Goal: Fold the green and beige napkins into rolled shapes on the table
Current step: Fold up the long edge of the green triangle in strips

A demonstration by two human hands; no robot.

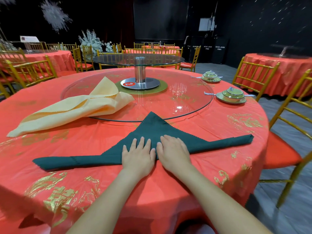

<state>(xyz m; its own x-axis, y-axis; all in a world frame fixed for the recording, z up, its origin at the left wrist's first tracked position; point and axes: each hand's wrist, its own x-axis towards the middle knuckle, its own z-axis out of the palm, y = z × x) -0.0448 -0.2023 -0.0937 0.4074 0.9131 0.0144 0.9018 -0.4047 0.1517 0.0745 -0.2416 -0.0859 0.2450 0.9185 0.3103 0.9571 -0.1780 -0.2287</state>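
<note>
Rolling status: your green napkin (152, 127) lies as a triangle on the surface (152, 191). Its near long edge is turned into a flat band running out to both sides. The far point is unrolled and reaches the rim of the glass turntable (177, 98).
Left hand (137, 155): palm down on the middle of the band, fingers straight and slightly spread. It presses and grips nothing.
Right hand (173, 151): just beside the left, also flat with straight fingers on the cloth, holding nothing.
Beige napkin (76, 107): a loose, creased heap to your left, partly on the turntable and partly on the surface. No roll has been started.
Done, as judged: the first turns of 1 napkin out of 2.
Left to do: roll the green band on up to its point and finish its shape, then do the whole beige one.
Nearby: 2 covered bowls (232, 96) sit at the far right, well apart from the work.
</note>
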